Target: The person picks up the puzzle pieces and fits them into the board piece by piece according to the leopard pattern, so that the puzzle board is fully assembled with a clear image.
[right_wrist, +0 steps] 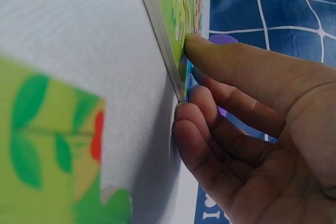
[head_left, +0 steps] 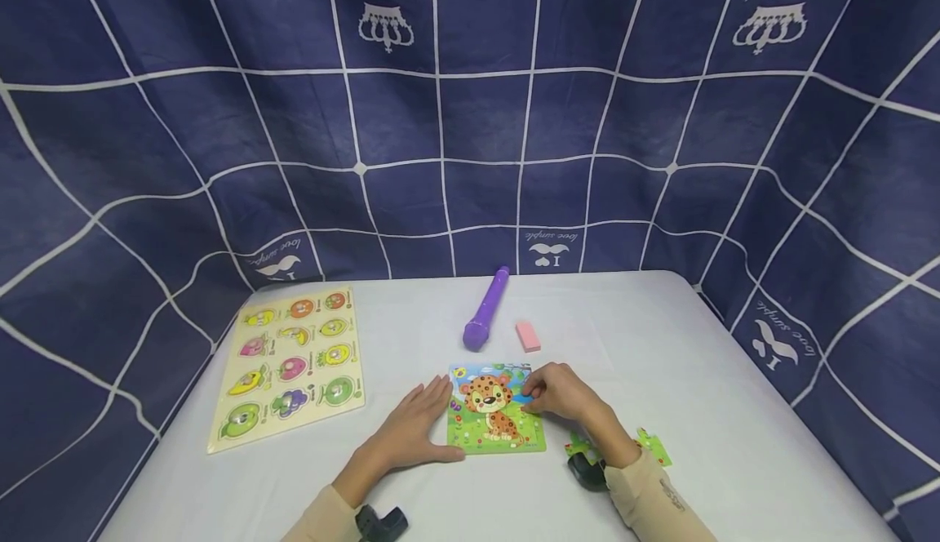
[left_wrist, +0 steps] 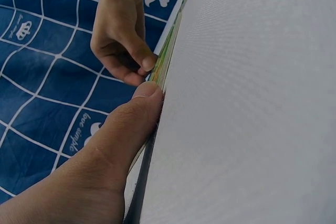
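One flat, square puzzle with a spotted orange leopard on green grass point(head_left: 497, 421) lies on the white counter point(head_left: 734, 379), between my left hand point(head_left: 411, 428) and my right hand point(head_left: 564, 391). My left fingers are straight and close together by its left edge, and that thumb sticks out to the bottom corner. My right fingers are bent at its right edge, with the thumb touching the top. I can't tell if they pinch a loose bit. Green puzzle bits point(head_left: 654, 447) lie by my right arm. Past the puzzle are a purple toy microphone point(head_left: 488, 313) and a small pink block point(head_left: 527, 335).
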A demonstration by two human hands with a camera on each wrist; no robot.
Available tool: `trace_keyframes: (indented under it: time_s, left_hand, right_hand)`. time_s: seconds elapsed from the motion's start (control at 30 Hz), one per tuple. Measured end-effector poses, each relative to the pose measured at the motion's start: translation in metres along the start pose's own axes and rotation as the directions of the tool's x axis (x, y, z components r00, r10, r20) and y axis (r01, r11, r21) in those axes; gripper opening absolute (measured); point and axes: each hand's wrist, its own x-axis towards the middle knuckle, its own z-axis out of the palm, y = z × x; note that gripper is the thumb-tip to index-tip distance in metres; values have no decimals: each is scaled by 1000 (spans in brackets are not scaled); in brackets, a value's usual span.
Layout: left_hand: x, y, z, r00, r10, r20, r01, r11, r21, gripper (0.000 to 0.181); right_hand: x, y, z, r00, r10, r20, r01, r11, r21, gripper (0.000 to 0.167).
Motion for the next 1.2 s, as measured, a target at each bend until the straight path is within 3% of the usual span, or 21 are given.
trace_keyframes:
  time_s: [0.2, 0.53, 1.2]
  left_hand:
    - [-1, 0, 2, 1000, 7, -20, -7, 1000, -2, 118]
    - [-1, 3, 5, 1000, -3, 7, 3, 999, -36, 118]
    - [0, 1, 0, 1000, 6, -5, -6, 1000, -23, 118]
  right_hand:
    - [0, 1, 1, 1000, -7, 15, 7, 1000, -7, 17]
    - [-3, 6, -2, 996, -13, 87, 14, 1000, -5, 35]
    - [-6, 4, -15, 996, -35, 79, 35, 999, 4, 40]
